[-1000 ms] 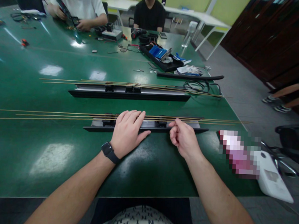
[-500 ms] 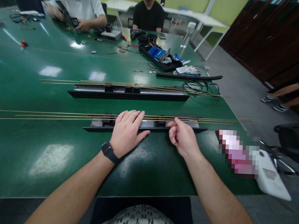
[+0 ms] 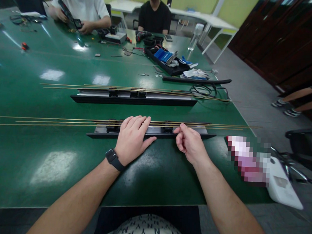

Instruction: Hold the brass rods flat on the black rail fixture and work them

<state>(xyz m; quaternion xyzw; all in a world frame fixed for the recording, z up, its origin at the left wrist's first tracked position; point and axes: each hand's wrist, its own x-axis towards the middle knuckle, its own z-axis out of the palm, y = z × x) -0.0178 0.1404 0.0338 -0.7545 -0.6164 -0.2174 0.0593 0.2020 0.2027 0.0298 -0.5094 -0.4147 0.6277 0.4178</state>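
Note:
Across the near black and silver channel-shaped bar (image 3: 155,134) lie several thin golden rods (image 3: 53,121), which stick out past both its ends. My left hand (image 3: 132,135) rests flat over the rods and the bar's middle, fingers stretched and thumb out to the side. To its right, my right hand (image 3: 190,141) is closed at the bar's near edge, its fingers curled and its fingertips at the rods. What those fingers hold, if anything, I cannot make out. Dark blocks (image 3: 167,127) sit inside the bar between my hands.
Beyond lies a second similar bar (image 3: 133,100) with golden rods on it. Farther back are a coiled black cable (image 3: 203,89), a dark strip (image 3: 197,80), gloves (image 3: 196,74) and a black tray (image 3: 171,67). A white object (image 3: 285,186) overhangs the right edge. Two people sit opposite.

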